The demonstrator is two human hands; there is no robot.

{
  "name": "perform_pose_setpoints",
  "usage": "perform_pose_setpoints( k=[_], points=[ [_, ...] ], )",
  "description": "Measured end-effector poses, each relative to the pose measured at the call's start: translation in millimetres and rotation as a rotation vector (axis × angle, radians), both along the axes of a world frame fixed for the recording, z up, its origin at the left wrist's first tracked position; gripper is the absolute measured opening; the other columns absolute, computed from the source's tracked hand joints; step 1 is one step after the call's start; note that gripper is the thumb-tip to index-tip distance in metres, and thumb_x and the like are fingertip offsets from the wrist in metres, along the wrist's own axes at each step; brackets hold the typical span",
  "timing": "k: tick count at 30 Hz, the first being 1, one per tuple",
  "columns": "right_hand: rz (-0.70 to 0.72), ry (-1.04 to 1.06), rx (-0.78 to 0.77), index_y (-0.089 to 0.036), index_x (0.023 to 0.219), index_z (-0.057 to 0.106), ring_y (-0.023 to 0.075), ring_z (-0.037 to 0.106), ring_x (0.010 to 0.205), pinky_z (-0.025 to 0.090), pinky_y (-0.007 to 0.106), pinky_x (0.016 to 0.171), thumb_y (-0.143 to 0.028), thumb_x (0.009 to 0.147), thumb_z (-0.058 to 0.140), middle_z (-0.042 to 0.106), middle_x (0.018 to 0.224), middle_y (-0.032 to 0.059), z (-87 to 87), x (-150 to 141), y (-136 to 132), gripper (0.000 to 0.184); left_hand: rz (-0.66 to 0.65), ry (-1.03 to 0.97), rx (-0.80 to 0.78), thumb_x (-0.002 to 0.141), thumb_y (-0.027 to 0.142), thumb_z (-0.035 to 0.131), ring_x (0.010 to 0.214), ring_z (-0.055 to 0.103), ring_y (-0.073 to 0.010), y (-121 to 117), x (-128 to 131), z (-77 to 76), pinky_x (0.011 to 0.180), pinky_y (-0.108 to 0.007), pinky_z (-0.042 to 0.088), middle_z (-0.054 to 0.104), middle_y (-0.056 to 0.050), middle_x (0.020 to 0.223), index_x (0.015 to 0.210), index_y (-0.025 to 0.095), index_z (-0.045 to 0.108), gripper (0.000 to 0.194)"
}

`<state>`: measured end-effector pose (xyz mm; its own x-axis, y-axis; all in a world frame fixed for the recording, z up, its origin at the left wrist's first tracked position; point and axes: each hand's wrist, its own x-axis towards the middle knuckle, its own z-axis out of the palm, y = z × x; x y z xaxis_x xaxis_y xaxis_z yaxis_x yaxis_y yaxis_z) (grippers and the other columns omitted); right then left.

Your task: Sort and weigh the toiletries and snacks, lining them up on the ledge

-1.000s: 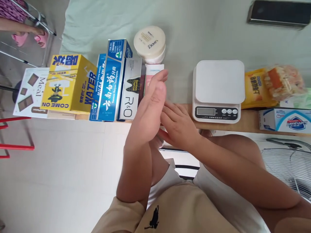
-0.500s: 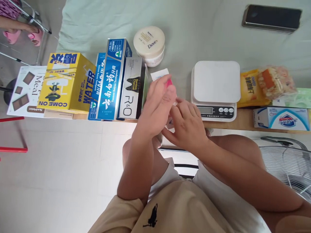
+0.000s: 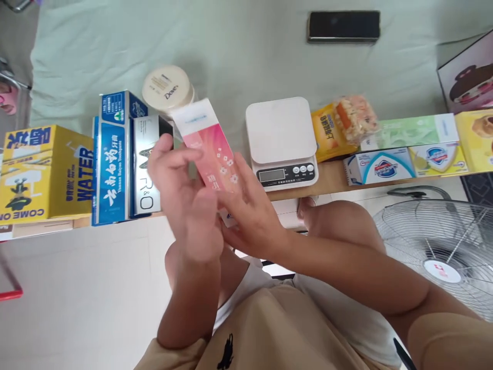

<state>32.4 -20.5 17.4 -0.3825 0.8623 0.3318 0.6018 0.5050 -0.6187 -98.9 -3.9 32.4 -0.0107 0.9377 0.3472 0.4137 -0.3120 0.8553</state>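
A pink and white carton [image 3: 215, 146] with small white flowers tilts up at the front edge of the table. My right hand [image 3: 256, 216] grips its lower part, fingers along the right side and across the front. Beside its left edge is my left hand [image 3: 185, 200], partly blurred, with fingers and thumb apart; one fingertip overlaps the carton's face, and I cannot tell whether it touches. Behind the carton's top stands a cream Dove jar [image 3: 167, 87]. An R&O box [image 3: 147, 174] is just left of my left hand. To the right of the carton lies a white digital scale [image 3: 281, 128].
Leftward are blue toothpaste boxes [image 3: 115, 164] and a yellow WATER box [image 3: 50, 169]. Rightward lie a yellow snack packet [image 3: 327, 133], a wrapped snack [image 3: 356, 115], soap boxes [image 3: 385, 167] and a green box [image 3: 416, 131]. A black phone [image 3: 344, 26] lies farther back; a fan [image 3: 442, 252] stands below right.
The pink carton has come into fuller view, its face now uncovered. My left hand has drawn away and opened, while my right hand has closed round the carton. The whole view has shifted right.
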Motion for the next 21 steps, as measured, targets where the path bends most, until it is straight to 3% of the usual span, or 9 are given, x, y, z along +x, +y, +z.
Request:
perform_pose_setpoints(
  k=[1,3,5,8,10,14,17,21],
  points=[
    [-0.01,0.005,0.039,-0.027,0.13,0.067,0.0264,0.026,0.168,0.048,0.051,0.126,-0.032,0.098,0.058,0.04,0.169,0.0151,5.6,6,0,0.034,0.102,-0.084,0.039,0.103,0.064,0.036,0.164,0.031,-0.0399,-4,11,8.4,0.118,-0.069,0.051,0.032,0.009,0.169,0.134,0.048,0.049,0.038],
    [-0.053,-0.013,0.095,-0.028,0.123,0.07,0.0238,0.027,0.167,0.048,0.05,0.127,-0.031,0.099,0.055,0.041,0.166,0.0117,14.7,20,5,0.029,0.157,-0.19,0.077,0.097,0.069,0.046,0.16,0.04,-0.0384,-6,31,13.1,0.119,-0.066,0.052,0.038,0.009,0.167,0.127,0.044,0.052,0.04],
    [-0.14,-0.032,0.143,-0.029,0.119,0.07,0.023,0.028,0.167,0.047,0.05,0.127,-0.033,0.1,0.054,0.043,0.165,0.0122,19.5,34,13,0.025,0.082,-0.31,0.024,0.092,0.071,0.056,0.156,0.046,-0.0364,0,45,2.9,0.123,-0.063,0.051,0.047,0.004,0.162,0.128,0.042,0.054,0.046],
    [-0.291,0.034,0.196,-0.023,0.115,0.07,0.0258,0.035,0.164,0.045,0.05,0.128,-0.033,0.1,0.058,0.042,0.164,0.0204,19.3,52,28,0.022,-0.053,-0.424,-0.135,0.092,0.068,0.064,0.154,0.051,-0.0326,14,54,-21.3,0.131,-0.057,0.044,0.057,-0.003,0.154,0.134,0.039,0.058,0.051],
    [-0.351,0.047,0.145,-0.021,0.117,0.068,0.0269,0.038,0.162,0.043,0.05,0.129,-0.03,0.099,0.058,0.04,0.166,0.0219,17.1,62,36,0.023,-0.111,-0.385,-0.194,0.096,0.066,0.062,0.153,0.051,-0.03,19,57,-30.9,0.134,-0.054,0.039,0.061,-0.002,0.153,0.137,0.039,0.061,0.05],
    [-0.383,-0.049,-0.017,-0.026,0.123,0.066,0.0256,0.036,0.163,0.045,0.048,0.128,-0.026,0.098,0.057,0.038,0.17,0.0145,12.4,74,45,0.027,-0.17,-0.261,-0.234,0.101,0.069,0.052,0.159,0.044,-0.03,24,62,-33.1,0.134,-0.054,0.037,0.058,-0.003,0.16,0.144,0.037,0.061,0.055],
    [-0.357,-0.045,-0.006,-0.022,0.121,0.067,0.0297,0.04,0.162,0.047,0.049,0.125,-0.025,0.097,0.058,0.043,0.167,0.0184,6.4,78,47,0.026,-0.148,-0.176,-0.177,0.103,0.07,0.046,0.162,0.041,-0.0297,28,65,-34.1,0.135,-0.052,0.035,0.056,-0.005,0.163,0.145,0.034,0.062,0.057],
    [-0.287,0.03,0.087,-0.02,0.124,0.064,0.0333,0.047,0.155,0.048,0.055,0.123,-0.039,0.099,0.058,0.05,0.16,0.0205,0.8,84,48,0.032,-0.144,-0.118,-0.079,0.105,0.063,0.047,0.158,0.046,-0.0298,32,67,-36.3,0.133,-0.052,0.039,0.061,-0.005,0.157,0.144,0.033,0.063,0.052]
  ],
)
